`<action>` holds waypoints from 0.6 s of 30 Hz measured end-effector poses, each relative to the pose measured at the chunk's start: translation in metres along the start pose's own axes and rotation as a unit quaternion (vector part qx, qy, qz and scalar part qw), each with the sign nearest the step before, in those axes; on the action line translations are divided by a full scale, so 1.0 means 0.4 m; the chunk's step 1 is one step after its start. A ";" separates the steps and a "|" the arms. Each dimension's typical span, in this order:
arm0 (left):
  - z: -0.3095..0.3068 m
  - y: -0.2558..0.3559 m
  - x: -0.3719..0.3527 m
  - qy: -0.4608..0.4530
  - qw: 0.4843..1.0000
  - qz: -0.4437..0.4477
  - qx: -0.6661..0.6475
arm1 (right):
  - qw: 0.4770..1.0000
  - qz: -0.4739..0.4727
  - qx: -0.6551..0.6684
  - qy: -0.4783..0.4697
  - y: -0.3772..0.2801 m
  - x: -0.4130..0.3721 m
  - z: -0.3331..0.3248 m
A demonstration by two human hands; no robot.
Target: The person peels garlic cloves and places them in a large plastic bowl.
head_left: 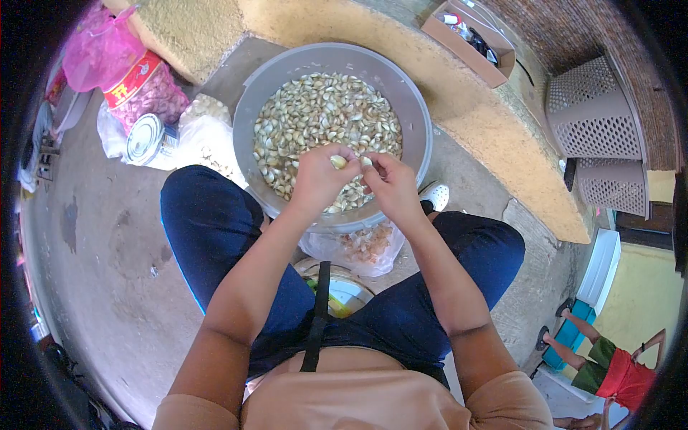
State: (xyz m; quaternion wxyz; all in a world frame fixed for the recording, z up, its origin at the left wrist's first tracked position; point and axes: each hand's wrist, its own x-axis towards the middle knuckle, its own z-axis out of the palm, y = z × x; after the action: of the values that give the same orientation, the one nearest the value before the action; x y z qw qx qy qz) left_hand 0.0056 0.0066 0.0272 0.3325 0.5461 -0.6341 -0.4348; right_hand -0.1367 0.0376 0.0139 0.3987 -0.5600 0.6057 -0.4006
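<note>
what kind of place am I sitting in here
Probably a household yard or patio: there's a bare concrete floor, a rough yellowish low wall curving past the big tub of garlic cloves, and perforated plastic baskets stacked at the right.

- I'm in a rough, household-like work area
- Worn concrete floor (129,287) around me
- Low yellowish wall (476,118)
- Big tub (244,122) of garlic cloves (326,115)
- Mesh sack (154,97)

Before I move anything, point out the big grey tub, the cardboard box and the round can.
Grey tub (333,59): head view, far inner wall above the cloves.
Cardboard box (461,51): head view, outer side panel.
Round can (145,140): head view, its pale round end.
</note>
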 end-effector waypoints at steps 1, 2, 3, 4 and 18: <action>-0.004 0.004 0.001 -0.022 0.999 -0.036 -0.019 | 1.000 0.007 0.005 0.003 -0.001 -0.001 0.002; -0.006 0.006 0.003 -0.044 0.996 -0.071 -0.037 | 1.000 0.018 0.011 0.003 -0.006 -0.002 0.001; -0.005 0.002 0.004 -0.044 0.996 -0.063 -0.055 | 0.999 0.029 0.017 0.002 -0.014 -0.002 0.000; -0.002 -0.005 0.006 -0.045 0.995 -0.055 -0.072 | 0.999 0.040 0.022 0.002 -0.019 -0.002 -0.002; -0.019 0.003 0.010 -0.070 0.991 -0.022 -0.108 | 0.991 0.064 0.116 -0.035 -0.037 -0.007 -0.015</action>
State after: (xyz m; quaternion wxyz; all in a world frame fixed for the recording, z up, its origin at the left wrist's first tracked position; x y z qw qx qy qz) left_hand 0.0114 0.0011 0.0310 0.3349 0.4890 -0.5928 -0.5452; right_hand -0.1369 0.0399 0.0299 0.5069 -0.4839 0.5751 -0.4222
